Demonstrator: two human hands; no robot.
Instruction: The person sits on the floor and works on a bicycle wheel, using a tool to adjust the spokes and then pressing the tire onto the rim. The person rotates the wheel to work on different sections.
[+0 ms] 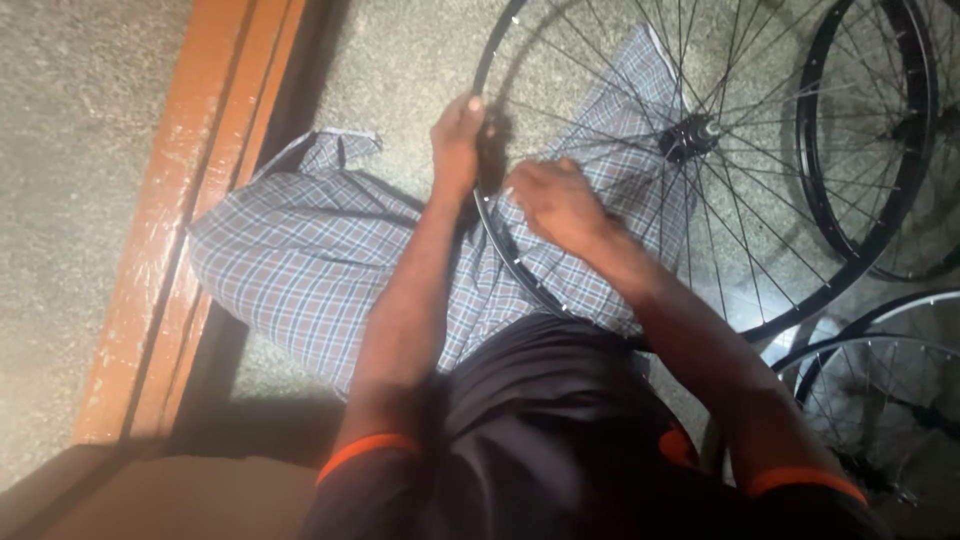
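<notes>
Item: spoked wheel (700, 130), resting over my checked-cloth lap (300, 270). My left hand (457, 135) clenches its black rim (497, 240) at nine o'clock; my right hand (555, 200) pinches spokes at seven o'clock.

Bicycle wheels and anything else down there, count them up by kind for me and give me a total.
Spoked bicycle wheels: 4 (one held, one upper right, two lower right)
Checked cloth: 1
Hands: 2, left hand on the rim, right hand at the spokes
Total: 7
</notes>
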